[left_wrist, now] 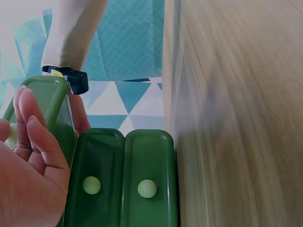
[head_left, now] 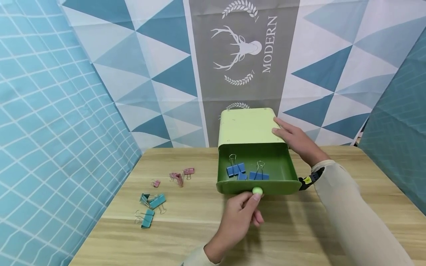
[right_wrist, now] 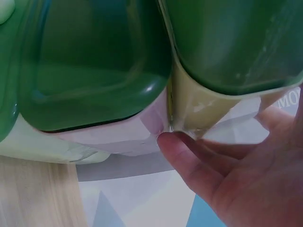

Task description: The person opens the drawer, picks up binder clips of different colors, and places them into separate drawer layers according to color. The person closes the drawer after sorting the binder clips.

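"Top drawer [head_left: 279,187] first: where is it?"

"Pulled out of its yellow-green cabinet [head_left: 249,127], near the middle of the worktop's [head_left: 186,229] back edge, blue binder clips [head_left: 235,169] inside."

"What's the left hand [head_left: 234,216] doing?"

"Pinching the pale round knob [head_left: 257,190]. The right hand [head_left: 298,143] rests against the cabinet's right side, fingers fairly straight."

"So which step?"

"Sliding the drawer, I'd judge; I can't tell whether out or in. The next move calls for a level, straight slide with the cabinet braced."

"And its looks?"

"Deep green, glossy in places, front corners rounded. Teal clips [head_left: 157,201] lie toward the worktop's left edge."
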Demonstrator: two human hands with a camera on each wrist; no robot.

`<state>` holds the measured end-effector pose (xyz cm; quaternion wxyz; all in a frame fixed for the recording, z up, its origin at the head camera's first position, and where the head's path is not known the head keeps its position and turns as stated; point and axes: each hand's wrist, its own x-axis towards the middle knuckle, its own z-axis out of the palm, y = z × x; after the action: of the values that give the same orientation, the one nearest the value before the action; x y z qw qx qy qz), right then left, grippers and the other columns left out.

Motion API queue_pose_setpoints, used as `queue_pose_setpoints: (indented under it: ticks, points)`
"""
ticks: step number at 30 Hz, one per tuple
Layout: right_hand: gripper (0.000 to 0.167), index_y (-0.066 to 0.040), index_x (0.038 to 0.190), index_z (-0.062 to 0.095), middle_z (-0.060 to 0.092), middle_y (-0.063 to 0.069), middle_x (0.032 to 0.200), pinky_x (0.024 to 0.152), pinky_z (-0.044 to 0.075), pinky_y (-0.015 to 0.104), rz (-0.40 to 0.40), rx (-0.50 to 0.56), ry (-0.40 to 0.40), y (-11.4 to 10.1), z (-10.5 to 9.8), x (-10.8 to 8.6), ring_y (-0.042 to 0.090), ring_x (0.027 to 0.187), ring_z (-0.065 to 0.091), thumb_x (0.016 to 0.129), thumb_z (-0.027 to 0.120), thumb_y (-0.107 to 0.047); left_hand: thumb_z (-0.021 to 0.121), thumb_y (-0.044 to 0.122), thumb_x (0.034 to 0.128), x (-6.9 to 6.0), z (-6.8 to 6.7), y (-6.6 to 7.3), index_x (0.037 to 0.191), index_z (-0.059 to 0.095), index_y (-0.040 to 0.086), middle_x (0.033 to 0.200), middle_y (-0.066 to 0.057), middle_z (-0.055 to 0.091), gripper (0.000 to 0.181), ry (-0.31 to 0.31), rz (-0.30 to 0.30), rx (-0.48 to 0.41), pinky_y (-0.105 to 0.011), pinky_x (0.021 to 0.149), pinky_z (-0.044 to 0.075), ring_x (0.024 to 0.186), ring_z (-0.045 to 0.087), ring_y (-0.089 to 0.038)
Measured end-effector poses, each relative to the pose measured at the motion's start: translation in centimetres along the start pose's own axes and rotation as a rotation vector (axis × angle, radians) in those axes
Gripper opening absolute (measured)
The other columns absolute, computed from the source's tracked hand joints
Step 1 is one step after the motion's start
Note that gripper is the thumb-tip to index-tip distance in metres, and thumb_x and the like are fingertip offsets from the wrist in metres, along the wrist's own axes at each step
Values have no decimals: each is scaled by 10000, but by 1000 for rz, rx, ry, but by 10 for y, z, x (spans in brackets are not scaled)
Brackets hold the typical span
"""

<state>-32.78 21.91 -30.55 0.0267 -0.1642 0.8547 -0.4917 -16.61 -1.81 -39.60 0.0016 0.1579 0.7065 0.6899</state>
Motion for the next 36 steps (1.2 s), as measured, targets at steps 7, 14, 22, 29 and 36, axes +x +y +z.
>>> queue_pose_setpoints:
  ticks: [7,14,22,29,36]
  points:
    - [733,-362,1607,133,74,-51,1662,1092,264,664,-7,8,-8,2,0,-1,301,1512,140,997,448,-620,584,351,1024,0,1,-1,1089,739,127,609,-38,654,280,11,-9,0,-386,558,570,505,622,-121]
    - [733,-367,1607,125,64,-37,1664,1070,299,667,-8,24,-9,5,1,-2,333,1498,186,1000,453,-612,573,325,1034,8,2,1,1101,722,96,608,-55,647,281,32,9,-3,-305,527,546,505,610,-133]
    - [743,-340,1614,113,48,-53,1663,1103,244,661,-20,23,-15,7,4,-1,312,1512,128,1005,441,-611,576,337,1031,21,2,2,1097,730,104,623,-51,651,287,47,11,12,-297,544,545,527,620,-151]
    - [722,-359,1610,121,70,-45,1662,1090,268,662,-23,15,-6,7,4,0,328,1503,169,1010,436,-607,568,384,1030,38,-2,1,1067,731,102,654,-87,660,328,55,36,-6,-304,590,558,568,623,-176]
    - [723,-350,1612,130,91,-19,1663,1067,290,679,-23,9,7,8,5,0,358,1490,206,1009,433,-611,552,437,1026,55,-7,0,1056,737,105,661,-96,666,382,73,49,11,-259,527,509,562,633,-195]
